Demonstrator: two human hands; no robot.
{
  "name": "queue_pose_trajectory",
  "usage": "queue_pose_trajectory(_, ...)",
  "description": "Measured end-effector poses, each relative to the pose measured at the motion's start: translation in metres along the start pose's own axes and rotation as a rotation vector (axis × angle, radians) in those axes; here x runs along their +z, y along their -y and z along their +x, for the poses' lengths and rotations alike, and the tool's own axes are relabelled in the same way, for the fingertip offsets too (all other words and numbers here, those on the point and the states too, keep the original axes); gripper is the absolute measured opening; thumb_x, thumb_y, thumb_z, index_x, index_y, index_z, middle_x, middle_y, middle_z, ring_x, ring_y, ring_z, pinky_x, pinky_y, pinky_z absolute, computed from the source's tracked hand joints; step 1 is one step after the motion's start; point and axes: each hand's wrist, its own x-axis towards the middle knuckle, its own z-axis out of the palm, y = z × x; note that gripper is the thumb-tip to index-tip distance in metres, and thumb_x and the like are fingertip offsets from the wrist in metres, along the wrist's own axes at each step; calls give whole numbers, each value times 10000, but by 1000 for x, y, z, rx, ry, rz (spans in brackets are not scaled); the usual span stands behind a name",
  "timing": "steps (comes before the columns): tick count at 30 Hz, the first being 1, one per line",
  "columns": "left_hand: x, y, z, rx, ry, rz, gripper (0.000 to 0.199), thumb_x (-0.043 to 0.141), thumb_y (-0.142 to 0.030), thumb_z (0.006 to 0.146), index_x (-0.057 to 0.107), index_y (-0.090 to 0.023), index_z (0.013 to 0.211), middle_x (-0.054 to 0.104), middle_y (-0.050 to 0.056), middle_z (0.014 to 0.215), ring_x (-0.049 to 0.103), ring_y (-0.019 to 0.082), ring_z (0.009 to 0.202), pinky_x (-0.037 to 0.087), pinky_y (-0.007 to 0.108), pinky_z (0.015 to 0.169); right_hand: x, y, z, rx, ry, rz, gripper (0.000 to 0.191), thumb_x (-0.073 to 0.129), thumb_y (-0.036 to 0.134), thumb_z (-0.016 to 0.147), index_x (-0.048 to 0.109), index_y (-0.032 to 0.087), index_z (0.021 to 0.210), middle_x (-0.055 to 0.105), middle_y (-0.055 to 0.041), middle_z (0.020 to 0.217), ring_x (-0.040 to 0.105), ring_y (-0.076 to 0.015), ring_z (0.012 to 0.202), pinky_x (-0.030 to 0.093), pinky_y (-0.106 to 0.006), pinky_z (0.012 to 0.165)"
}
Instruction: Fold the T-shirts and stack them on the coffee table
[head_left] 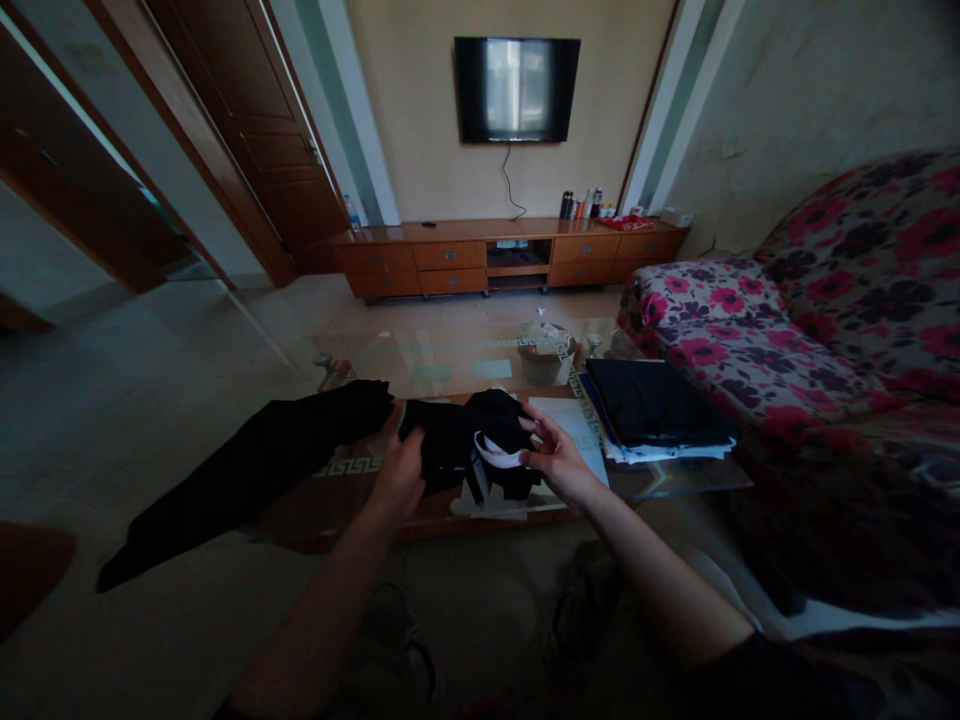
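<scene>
Over the glass coffee table (pixel 420 355), both hands hold a bunched black garment (pixel 446 440) with a white strip showing at its middle; its exact kind cannot be told. My left hand (pixel 401 472) is closed on the garment's left edge, thumb on top. At the other side my right hand (pixel 559 458) pinches the cloth beside the white strip, fingers curled behind it. Another black garment (pixel 255 460) lies spread over the table's left end and hangs past its edge. To the right sits a folded black cloth (pixel 652 400) on a stack of white and blue pieces.
A flowered sofa (pixel 720 300) stands close on the right. Beyond the table are a low wooden TV cabinet (pixel 450 258) with bottles and cans on top, and a wall television (pixel 517 90). A bin (pixel 546 355) shows behind the glass. A brown door (pixel 262 130) is at left.
</scene>
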Motion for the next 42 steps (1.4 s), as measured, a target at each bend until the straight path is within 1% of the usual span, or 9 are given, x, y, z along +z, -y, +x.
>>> queue_pose_trajectory(8, 2, -4, -4, 34, 56, 24, 419, 731, -459, 836, 682, -184, 1149, 767, 73, 1002, 733, 237, 940, 595, 367, 842, 2, 6, 0, -152, -142, -200, 635, 746, 149, 731, 617, 307, 1332, 625, -47, 1377, 574, -223, 1277, 444, -413, 1112)
queue_pose_trajectory(12, 3, -1, -8, 151, 179, 242, 305, 726, -365, 814, 706, -189, 1062, 740, 43, 978, 701, 217, 902, 567, 314, 788, 14, 18, -12, -286, -2, -464, 742, 780, 282, 810, 488, 318, 1491, 474, -66, 1538, 397, -265, 1448, 271, -480, 1236)
queue_pose_trajectory(16, 8, -8, -17, 267, 422, 507, 221, 673, -191, 766, 725, -210, 981, 714, 16, 960, 670, 220, 939, 534, 324, 839, 27, 23, -22, -373, 86, -693, 917, 891, 351, 696, 484, 314, 1517, 360, -90, 1608, 269, -343, 1512, 165, -534, 1265)
queue_pose_trajectory(19, 13, -12, -23, 297, 635, 590, 264, 685, -186, 773, 723, -213, 1033, 713, 31, 989, 658, 233, 980, 507, 348, 889, 26, 18, -22, -407, 94, -763, 544, 806, 325, 786, 675, 325, 1314, 407, -66, 1583, 265, -336, 1513, 168, -551, 1255)
queue_pose_trajectory(22, 15, -8, -25, 322, 641, 608, 398, 738, -241, 789, 664, -216, 1179, 677, 21, 927, 636, 196, 854, 496, 318, 792, 19, 13, -19, -368, 79, -698, 215, 628, 288, 921, 756, 305, 1093, 608, -59, 1387, 411, -293, 1427, 245, -509, 1227)
queue_pose_trajectory(26, 13, 2, -22, 385, 524, 704, 415, 730, -301, 832, 632, -233, 1229, 643, 15, 938, 617, 186, 853, 487, 314, 790, 8, 9, -12, -220, -83, -473, 208, 579, 372, 952, 731, 271, 1053, 699, -23, 1001, 631, -223, 985, 497, -361, 948)
queue_pose_trajectory(30, 9, 8, -15, 350, 516, 779, 322, 709, -419, 865, 678, -197, 1096, 693, 56, 1003, 649, 226, 932, 508, 335, 817, 0, 5, -4, -191, -200, -378, 211, 611, 427, 908, 677, 231, 864, 623, 16, 781, 586, -179, 760, 503, -286, 736)
queue_pose_trajectory(36, 9, 13, -14, 323, 487, 723, 363, 614, -489, 934, 676, -166, 1088, 723, 64, 956, 668, 223, 884, 520, 322, 774, 6, 14, -12, -435, -238, -703, 492, 539, 302, 897, 543, 234, 1385, 648, -88, 1287, 604, -278, 1176, 485, -455, 1015)
queue_pose_trajectory(42, 17, 6, -27, 424, 554, 847, 297, 600, -454, 953, 694, -182, 1025, 723, 42, 933, 651, 198, 839, 492, 295, 755, 29, 29, -34, -732, 54, -1309, 839, 610, 245, 853, 253, 248, 1612, 433, -132, 1568, 371, -358, 1454, 254, -591, 1188)
